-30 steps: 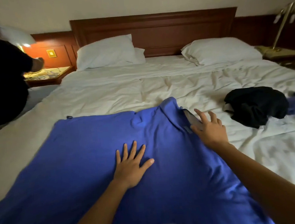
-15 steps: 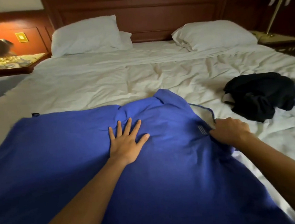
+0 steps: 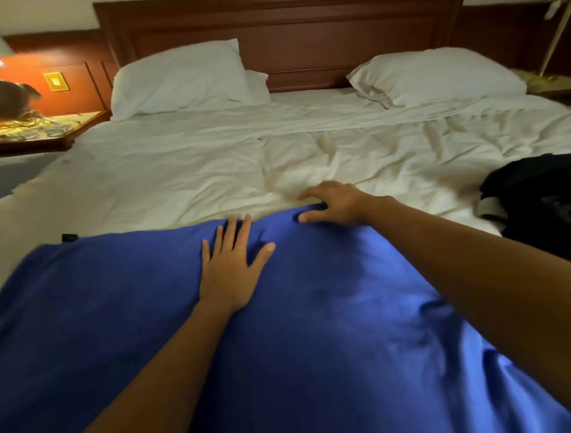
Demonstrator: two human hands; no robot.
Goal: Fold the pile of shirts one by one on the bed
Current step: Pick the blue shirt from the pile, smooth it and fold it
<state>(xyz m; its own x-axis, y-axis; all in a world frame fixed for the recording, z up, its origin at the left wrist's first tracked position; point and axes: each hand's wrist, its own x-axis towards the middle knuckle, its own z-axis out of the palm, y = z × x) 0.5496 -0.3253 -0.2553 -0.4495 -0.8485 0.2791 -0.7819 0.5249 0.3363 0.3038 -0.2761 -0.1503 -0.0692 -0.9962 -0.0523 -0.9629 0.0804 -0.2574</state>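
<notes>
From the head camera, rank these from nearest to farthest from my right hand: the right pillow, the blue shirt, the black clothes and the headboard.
1. blue shirt, touching the right hand at its far edge.
2. black clothes, to the right on the bed.
3. right pillow, ahead at the bed's head.
4. headboard, behind the pillow.

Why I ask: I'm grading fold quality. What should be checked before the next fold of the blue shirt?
1. Blue shirt lies spread on the bed: ok.
2. Left hand flat on the shirt, pinning it: ok.
3. Right hand gripping the shirt's far edge: cannot tell; its fingers curl over that edge.
4. Fabric smooth: not ok, creases show near the right forearm.
5. Black garment clear of the shirt: ok, it lies apart.
</notes>
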